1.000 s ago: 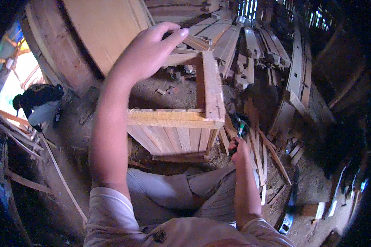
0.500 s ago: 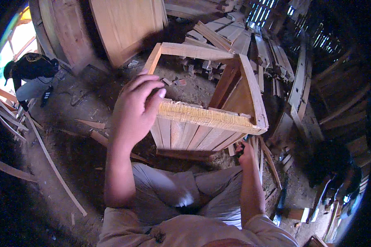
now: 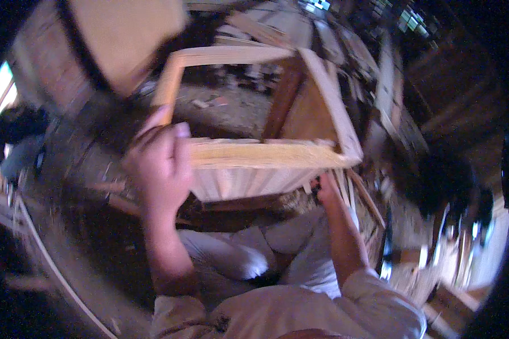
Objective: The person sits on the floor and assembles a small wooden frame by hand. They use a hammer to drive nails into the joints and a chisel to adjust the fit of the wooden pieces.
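In front of my knees stands a box-like wooden frame (image 3: 266, 155), open at the top, with plank sides and a rough, pale near rail. My left hand (image 3: 164, 158) grips its near left corner, fingers curled over the edge and thumb on top. Below the near right corner, my right hand (image 3: 326, 187) is closed around something small and dark, mostly hidden by the fingers and blurred.
Loose boards (image 3: 260, 28) are piled beyond the frame. A large pale wooden panel (image 3: 136, 39) leans at the far left. One person (image 3: 22, 141) is bent over at the left edge; a dark, blurred figure (image 3: 447, 175) is at the right. A long thin strip (image 3: 51, 265) lies on the floor.
The frame appears further left and higher in the view, its near rail more level, with my left hand still on its corner. My right hand has moved slightly up. The whole view has turned and blurred.
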